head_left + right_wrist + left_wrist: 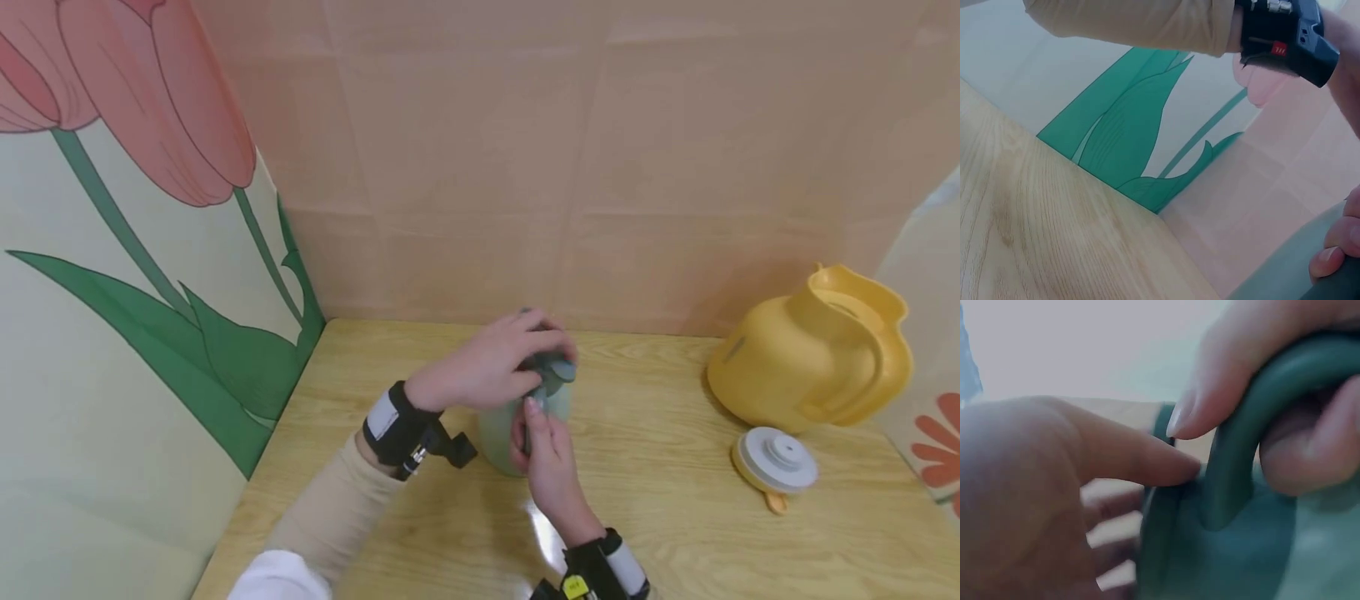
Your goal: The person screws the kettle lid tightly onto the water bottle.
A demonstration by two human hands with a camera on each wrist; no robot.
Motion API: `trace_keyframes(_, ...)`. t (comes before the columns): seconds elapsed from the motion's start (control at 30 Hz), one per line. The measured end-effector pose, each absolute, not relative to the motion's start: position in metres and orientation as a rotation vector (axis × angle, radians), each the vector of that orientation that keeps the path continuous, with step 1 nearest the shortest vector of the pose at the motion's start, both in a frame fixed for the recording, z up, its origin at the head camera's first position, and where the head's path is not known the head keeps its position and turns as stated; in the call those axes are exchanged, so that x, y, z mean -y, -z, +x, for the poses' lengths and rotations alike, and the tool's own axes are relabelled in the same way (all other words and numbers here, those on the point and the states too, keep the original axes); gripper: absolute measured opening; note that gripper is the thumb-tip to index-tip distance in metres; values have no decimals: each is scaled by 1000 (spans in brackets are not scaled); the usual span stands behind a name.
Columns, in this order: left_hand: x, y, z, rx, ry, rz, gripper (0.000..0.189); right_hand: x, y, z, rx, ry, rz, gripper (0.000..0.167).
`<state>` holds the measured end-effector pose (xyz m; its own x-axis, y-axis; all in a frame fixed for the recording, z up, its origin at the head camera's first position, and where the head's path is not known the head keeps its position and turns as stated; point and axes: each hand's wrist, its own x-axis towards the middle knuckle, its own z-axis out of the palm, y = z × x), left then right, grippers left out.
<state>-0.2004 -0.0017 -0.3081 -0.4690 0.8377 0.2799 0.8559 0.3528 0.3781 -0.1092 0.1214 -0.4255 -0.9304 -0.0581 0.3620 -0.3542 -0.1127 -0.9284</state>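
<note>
A pale green jug (pixel 498 446) with a dark green top and handle stands on the table, partly hidden by both hands. Over its top, my left hand (pixel 495 358) has its fingers and thumb bent around the dark green lid (pixel 1166 544). In the left wrist view, the left thumb touches the lid close to the base of the handle (pixel 1229 469). My right hand (pixel 551 471) grips that handle, its fingers curled through the loop. The right wrist view catches only some right fingers (pixel 1335 250) and part of the jug's pale side (pixel 1285 256).
To the right on the wooden table (pixel 637 525) sits a yellow jug (pixel 780 358) with its mouth uncovered. A white and yellow lid (pixel 780 460) lies in front of it. A pink backdrop (pixel 480 167) rises behind the table, and a tulip-printed panel (pixel 112 358) borders the left.
</note>
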Motion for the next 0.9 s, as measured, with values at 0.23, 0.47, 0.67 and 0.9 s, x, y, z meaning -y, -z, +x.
trace_keyframes(0.23,10,315,-205,2534,1136,-1659,20,-123,426,-110,1970,-2115,484,53)
trace_keyframes(0.47,-3,324,-190,2489,864,-1284,57,-123,426,-109,1993,-2072,448,56)
trace_keyframes(0.67,-12,328,-171,2596,570,-785,92,-122,425,-108,1979,-2119,435,58)
trace_keyframes(0.9,-10,326,-168,2548,478,-753,80,-121,425,-107,1983,-2127,408,57)
